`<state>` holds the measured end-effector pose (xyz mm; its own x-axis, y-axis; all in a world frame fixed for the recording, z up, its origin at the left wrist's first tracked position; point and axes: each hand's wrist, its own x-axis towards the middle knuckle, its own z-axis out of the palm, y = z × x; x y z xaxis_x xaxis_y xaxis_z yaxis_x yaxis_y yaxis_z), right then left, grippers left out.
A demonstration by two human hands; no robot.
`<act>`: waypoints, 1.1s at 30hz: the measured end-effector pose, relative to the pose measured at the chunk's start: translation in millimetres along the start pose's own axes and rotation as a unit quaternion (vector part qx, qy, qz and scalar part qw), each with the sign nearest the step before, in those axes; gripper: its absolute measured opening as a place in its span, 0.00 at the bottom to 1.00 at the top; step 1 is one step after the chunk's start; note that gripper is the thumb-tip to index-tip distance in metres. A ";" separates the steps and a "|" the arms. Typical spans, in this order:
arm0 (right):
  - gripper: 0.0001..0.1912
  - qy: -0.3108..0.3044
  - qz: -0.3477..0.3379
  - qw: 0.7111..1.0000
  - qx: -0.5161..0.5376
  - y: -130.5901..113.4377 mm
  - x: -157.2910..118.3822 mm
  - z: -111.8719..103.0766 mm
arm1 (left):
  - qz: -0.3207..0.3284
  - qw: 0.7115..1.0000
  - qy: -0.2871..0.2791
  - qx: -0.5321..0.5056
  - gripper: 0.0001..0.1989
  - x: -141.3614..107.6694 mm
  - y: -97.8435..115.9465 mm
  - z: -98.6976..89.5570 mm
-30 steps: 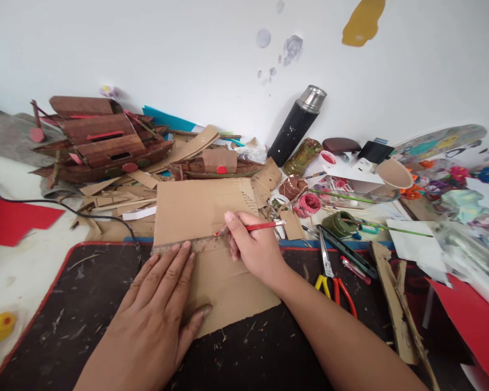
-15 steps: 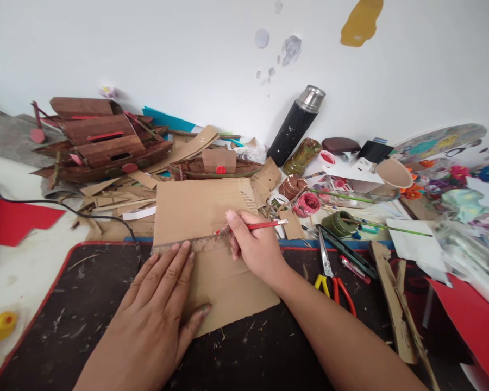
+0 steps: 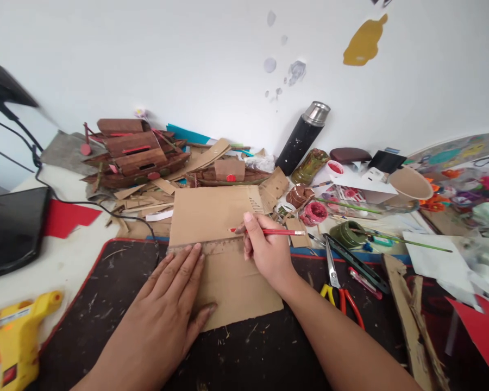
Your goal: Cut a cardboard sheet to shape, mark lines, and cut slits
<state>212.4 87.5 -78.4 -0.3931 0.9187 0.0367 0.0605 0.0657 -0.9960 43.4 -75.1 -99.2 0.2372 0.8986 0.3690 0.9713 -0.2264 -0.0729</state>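
Note:
A sheet of brown cardboard (image 3: 215,209) lies on the dark mat, with a ruler (image 3: 224,247) across its middle. My left hand (image 3: 167,304) rests flat, fingers spread, its fingertips on the ruler's left part and its thumb on the cardboard. In my right hand (image 3: 268,247), closed, is a red pencil (image 3: 283,232) pinched between thumb and fingers. The pencil's tip points left, just above the ruler's upper edge; whether it touches the cardboard I cannot tell. Small marks show near the sheet's top right corner.
Brown model boats (image 3: 138,152) and cardboard scraps lie behind on the left. A black flask (image 3: 299,141), paint jars (image 3: 313,213), scissors (image 3: 332,266) and a green cutter (image 3: 356,263) are to the right. A yellow glue gun (image 3: 20,336) lies at the left front.
The view has swung left, bringing the glue gun and a black device into sight. The pencil has lifted or shifted slightly from the ruler's edge. My left hand still presses the ruler.

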 end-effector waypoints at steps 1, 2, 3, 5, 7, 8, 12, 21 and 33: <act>0.28 -0.002 -0.006 1.000 -0.005 -0.1 -0.6 -0.4 | 0.002 1.000 -0.003 0.002 0.41 0.3 -0.3 -1.5; 0.28 -0.002 -0.012 1.000 -0.009 -0.3 -1.2 -0.9 | 0.003 1.000 -0.006 0.002 0.41 0.4 -0.8 -2.7; 0.28 -0.001 -0.016 1.000 -0.013 -0.5 -1.7 -1.6 | 0.004 1.000 -0.008 0.002 0.41 0.5 -1.6 -3.5; 0.28 0.001 -0.021 1.000 -0.017 -1.1 -2.5 -3.0 | 0.005 1.000 -0.013 0.000 0.42 0.8 -4.0 -3.9; 0.29 0.004 -0.024 1.000 -0.019 -1.7 -3.0 -4.4 | 0.005 1.000 -0.020 -0.002 0.42 1.8 -7.7 -2.7; 0.29 0.004 -0.024 0.999 -0.020 -2.0 -3.1 -5.0 | 0.004 1.000 -0.026 -0.005 0.42 2.8 -9.9 -1.7; 0.29 0.001 -0.029 0.999 -0.025 -1.8 -4.0 -6.5 | -0.012 0.998 -0.052 -0.018 0.42 8.6 -18.5 3.9; 0.30 -0.008 -0.024 0.999 -0.042 3.9 -6.2 -6.7 | -0.056 0.995 -0.068 -0.040 0.41 19.2 -27.4 15.7; 0.29 -0.015 -0.022 0.998 -0.055 5.9 -8.9 -7.3 | -0.046 0.998 -0.019 -0.040 0.40 19.3 -21.1 21.3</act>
<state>223.0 82.5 -84.0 -0.4245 0.9023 0.0759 0.1426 0.1494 -0.9785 27.8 -45.0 -110.2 0.1494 0.9300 0.3358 0.9847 -0.1706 0.0344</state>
